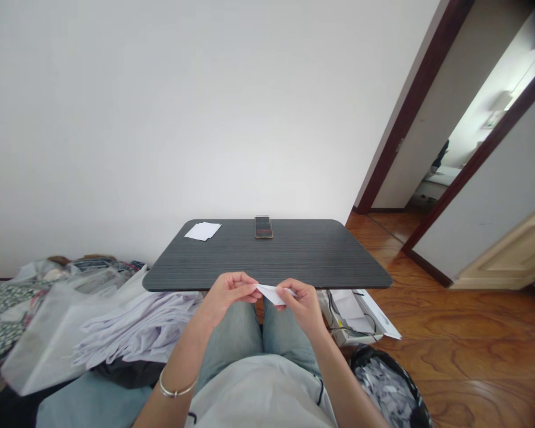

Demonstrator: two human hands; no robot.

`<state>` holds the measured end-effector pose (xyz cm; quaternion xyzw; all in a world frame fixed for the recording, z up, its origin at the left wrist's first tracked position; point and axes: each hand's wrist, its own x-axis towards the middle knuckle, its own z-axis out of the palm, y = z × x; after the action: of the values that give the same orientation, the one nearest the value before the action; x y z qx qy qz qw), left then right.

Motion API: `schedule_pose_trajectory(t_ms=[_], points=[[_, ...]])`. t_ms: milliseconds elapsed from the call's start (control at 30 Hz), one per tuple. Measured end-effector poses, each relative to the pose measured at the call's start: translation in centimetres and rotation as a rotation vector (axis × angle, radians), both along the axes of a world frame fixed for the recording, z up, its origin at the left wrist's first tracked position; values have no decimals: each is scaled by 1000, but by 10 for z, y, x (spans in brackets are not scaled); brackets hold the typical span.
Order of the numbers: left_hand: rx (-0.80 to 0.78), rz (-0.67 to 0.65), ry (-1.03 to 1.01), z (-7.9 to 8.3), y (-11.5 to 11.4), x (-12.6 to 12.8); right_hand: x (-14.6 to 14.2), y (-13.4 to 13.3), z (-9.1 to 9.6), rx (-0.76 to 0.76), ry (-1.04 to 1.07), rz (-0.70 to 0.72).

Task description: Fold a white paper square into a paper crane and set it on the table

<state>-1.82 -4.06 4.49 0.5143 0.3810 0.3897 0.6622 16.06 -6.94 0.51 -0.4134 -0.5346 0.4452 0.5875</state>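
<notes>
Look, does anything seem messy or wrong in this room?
Yes, the floor looks messy. White cloth is heaped by a white bag left of the table, and papers stick out of a box under the table's right side.

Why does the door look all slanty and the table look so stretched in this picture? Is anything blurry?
In the head view, the wide lens makes the door frame lean and the table spread wider near the person. The folded paper between the left hand and right hand looks fairly sharp. Bright light washes out the far room.
</notes>
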Motion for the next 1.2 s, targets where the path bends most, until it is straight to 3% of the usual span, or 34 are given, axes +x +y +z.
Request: schedule_pose_trajectory(t_ms=[600, 700, 867, 1200], points=[[33, 15, -61, 0, -5, 6, 0, 1, -2, 9, -22, -17], [44, -26, -23, 0, -7, 10, -1, 1, -3, 26, -53, -11], [67, 38, 36, -3, -6, 16, -2, 0, -1, 40, -72, -17], [58, 19, 114, 2, -4, 14, -3, -1, 2, 20, -62, -13]])
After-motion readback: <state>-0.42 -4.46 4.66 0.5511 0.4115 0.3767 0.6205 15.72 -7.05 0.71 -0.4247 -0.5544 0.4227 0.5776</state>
